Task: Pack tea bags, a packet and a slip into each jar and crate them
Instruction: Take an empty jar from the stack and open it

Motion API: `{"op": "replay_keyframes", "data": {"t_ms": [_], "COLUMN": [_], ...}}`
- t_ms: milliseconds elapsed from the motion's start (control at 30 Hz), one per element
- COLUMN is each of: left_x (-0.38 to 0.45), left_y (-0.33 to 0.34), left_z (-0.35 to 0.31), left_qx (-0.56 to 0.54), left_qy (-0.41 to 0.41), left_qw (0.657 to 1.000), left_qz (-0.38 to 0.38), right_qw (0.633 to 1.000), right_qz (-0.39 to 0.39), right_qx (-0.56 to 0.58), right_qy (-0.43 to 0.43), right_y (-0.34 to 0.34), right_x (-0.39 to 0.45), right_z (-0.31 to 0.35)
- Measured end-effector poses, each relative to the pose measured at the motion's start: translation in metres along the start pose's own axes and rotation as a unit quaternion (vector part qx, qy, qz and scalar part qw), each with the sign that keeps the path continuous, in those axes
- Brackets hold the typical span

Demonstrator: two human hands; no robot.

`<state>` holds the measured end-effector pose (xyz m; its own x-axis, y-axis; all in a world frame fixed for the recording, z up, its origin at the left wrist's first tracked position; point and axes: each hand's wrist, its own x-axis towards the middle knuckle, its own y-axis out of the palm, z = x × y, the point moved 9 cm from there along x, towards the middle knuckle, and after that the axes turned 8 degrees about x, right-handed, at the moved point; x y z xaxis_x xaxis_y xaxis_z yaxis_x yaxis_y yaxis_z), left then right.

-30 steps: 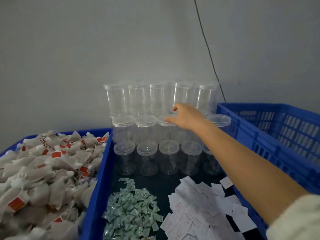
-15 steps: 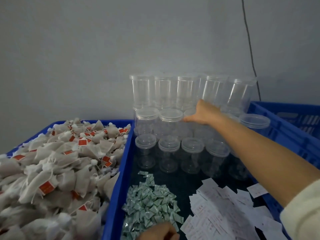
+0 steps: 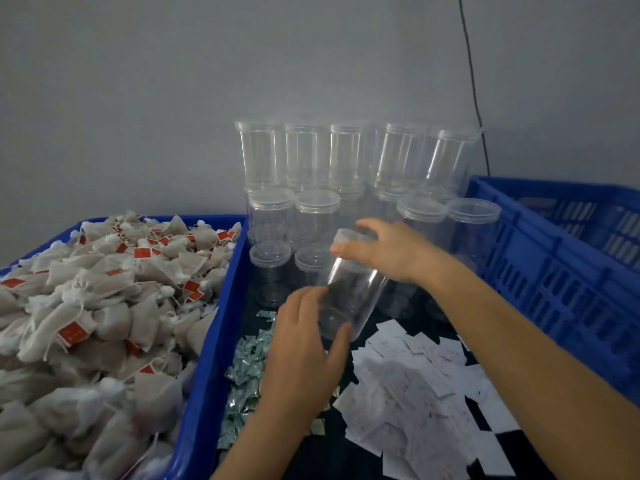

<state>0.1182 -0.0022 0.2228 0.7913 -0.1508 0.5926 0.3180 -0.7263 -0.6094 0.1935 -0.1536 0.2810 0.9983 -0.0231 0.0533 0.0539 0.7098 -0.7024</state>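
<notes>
A clear plastic jar (image 3: 349, 292) is tilted in the air above the middle crate, lid end up and away from me. My right hand (image 3: 391, 252) grips its lid end. My left hand (image 3: 308, 337) holds its lower body and base. Behind it stands a stack of several empty lidded jars (image 3: 311, 209) in three tiers. Tea bags (image 3: 93, 306) with red tags fill the left blue crate. Small green-silver packets (image 3: 247, 362) and white paper slips (image 3: 408, 379) lie on the dark floor of the middle crate.
An empty blue crate (image 3: 561, 271) stands at the right, its wall close to my right forearm. The blue wall (image 3: 211, 341) between the tea-bag crate and the middle crate runs beside my left arm. A grey wall with a black cable (image 3: 472, 81) is behind.
My right hand has pulled one jar off the stack toward me and tilted it. My left hand has risen from the bottom edge and taken hold of the jar's base.
</notes>
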Motion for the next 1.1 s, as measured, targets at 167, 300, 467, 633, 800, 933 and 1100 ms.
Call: {"op": "replay_keyframes", "data": {"t_ms": [167,300,467,633,800,933,1100], "left_x": [0.001,0.003,0.004,-0.002,-0.014,-0.015,-0.019], "left_y": [0.003,0.01,0.018,0.019,0.008,0.0,0.003], "left_z": [-0.011,-0.016,-0.003,0.022,0.02,0.001,0.002], "left_qx": [0.098,0.26,0.222,-0.055,0.018,0.291,0.305], "left_qy": [0.004,0.033,0.021,-0.07,-0.002,0.08,0.09], "left_qw": [0.995,0.965,0.975,0.991,0.996,0.953,0.948], "left_qz": [-0.026,-0.018,0.025,0.098,0.092,0.015,0.001], "right_qw": [0.998,0.992,0.997,0.981,0.944,0.933,0.955], "right_qz": [0.02,0.081,0.068,0.148,0.31,0.29,0.271], "right_qx": [0.012,0.013,-0.01,-0.024,0.086,0.152,0.105], "right_qy": [0.051,0.092,0.041,-0.125,-0.077,0.147,0.064], "right_y": [0.033,0.054,0.061,0.061,0.065,0.078,0.084], "right_x": [-0.023,-0.029,-0.033,-0.043,-0.049,-0.045,-0.047], "right_z": [-0.02,-0.027,-0.022,-0.002,-0.011,-0.042,-0.044]}}
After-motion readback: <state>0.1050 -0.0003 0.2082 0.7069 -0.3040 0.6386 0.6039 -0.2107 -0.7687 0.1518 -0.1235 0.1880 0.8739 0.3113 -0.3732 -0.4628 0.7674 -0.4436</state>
